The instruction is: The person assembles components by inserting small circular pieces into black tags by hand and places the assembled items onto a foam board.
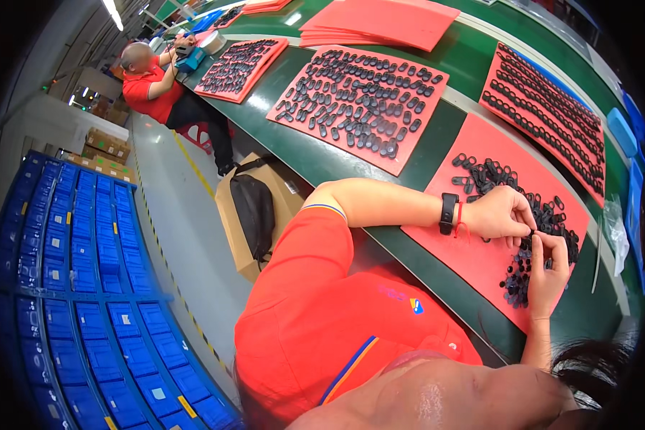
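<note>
My left hand (pixel 496 213), with a black band on its wrist, is closed in a pinch over a pink foam sheet (pixel 441 247). Against its fingertips, the thumb and finger of my right hand (pixel 550 271) are pinched too. Both sets of fingertips meet at a small black part (pixel 529 235), mostly hidden by the fingers. Around the hands lies a loose heap of black oval plastic parts (pixel 491 174). Nearer my right hand is a pile of small dark, shiny pieces (pixel 516 283).
Another pink sheet (pixel 401 161) carries rows of black parts to the left; a further sheet (pixel 596 188) with rows lies beyond. Stacked pink sheets (pixel 380 25), a clear plastic bag (pixel 615 233) and a green bench (pixel 301 154) surround them. A co-worker (pixel 150 86) sits farther along.
</note>
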A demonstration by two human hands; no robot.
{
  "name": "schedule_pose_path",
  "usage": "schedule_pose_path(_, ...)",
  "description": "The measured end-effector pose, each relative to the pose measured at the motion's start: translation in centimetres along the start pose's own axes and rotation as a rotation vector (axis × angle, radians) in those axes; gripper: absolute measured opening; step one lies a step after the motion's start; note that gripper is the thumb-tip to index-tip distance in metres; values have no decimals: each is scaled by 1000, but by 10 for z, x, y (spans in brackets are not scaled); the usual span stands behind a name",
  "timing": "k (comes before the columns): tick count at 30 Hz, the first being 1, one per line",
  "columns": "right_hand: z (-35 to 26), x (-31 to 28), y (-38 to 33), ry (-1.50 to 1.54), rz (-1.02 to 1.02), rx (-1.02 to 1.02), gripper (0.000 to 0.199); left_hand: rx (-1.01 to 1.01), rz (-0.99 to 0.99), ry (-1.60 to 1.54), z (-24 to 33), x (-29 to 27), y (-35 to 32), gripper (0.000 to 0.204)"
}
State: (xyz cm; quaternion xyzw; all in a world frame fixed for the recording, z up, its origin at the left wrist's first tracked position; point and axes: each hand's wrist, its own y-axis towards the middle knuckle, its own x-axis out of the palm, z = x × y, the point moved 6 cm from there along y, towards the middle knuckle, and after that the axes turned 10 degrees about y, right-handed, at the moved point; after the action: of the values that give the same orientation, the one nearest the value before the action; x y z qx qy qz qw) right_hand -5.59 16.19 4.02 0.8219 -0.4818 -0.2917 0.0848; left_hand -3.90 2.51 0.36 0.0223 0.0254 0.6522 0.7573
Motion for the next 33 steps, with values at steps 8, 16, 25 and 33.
schedule_pose_path(8,-7,0,-1,-46,25,-88,3,4,13,27,-1,2,-1,11)
schedule_pose_path(16,-3,1,-4,-50,47,-33,6,84,104,180,1,-1,0,11)
schedule_pose_path(25,1,3,-4,-14,41,-24,7,116,136,174,3,-3,-1,11)
schedule_pose_path(33,3,2,-5,-17,34,20,6,132,116,223,4,-2,-2,10)
